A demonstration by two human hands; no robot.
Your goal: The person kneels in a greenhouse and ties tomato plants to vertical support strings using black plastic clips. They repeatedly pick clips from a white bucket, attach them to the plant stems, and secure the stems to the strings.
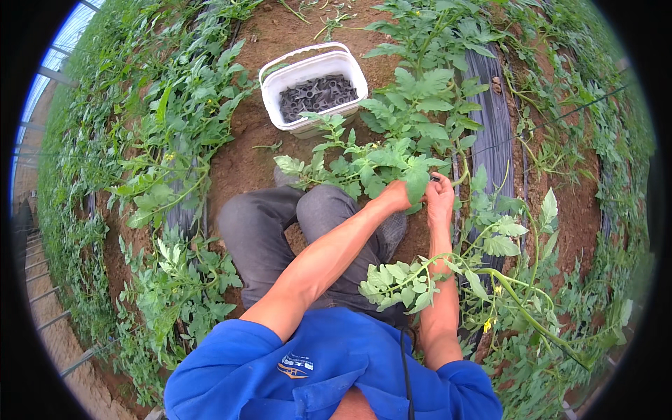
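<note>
Both hands meet at a leafy tomato stem point(462, 170) on the right side of the path. My right hand point(440, 199) pinches a small dark piece point(434, 179), apparently a plastic plant clip, between thumb and fingers. Close beside it is my left hand point(396, 195), its fingertips hidden behind a broad tomato leaf point(418, 178), so its grip cannot be made out. Past my knees, a white plastic bucket point(271, 107) with its handle raised stands on the soil, holding many dark plastic clips point(317, 94).
Tomato plants point(173, 105) line the left side. A flowering tomato branch point(504, 281) arches across my right forearm. Dark plastic mulch film point(491, 110) covers the right-hand bed. A thin line point(577, 113) crosses above the plants at right. Cut leaves lie on the soil point(273, 31).
</note>
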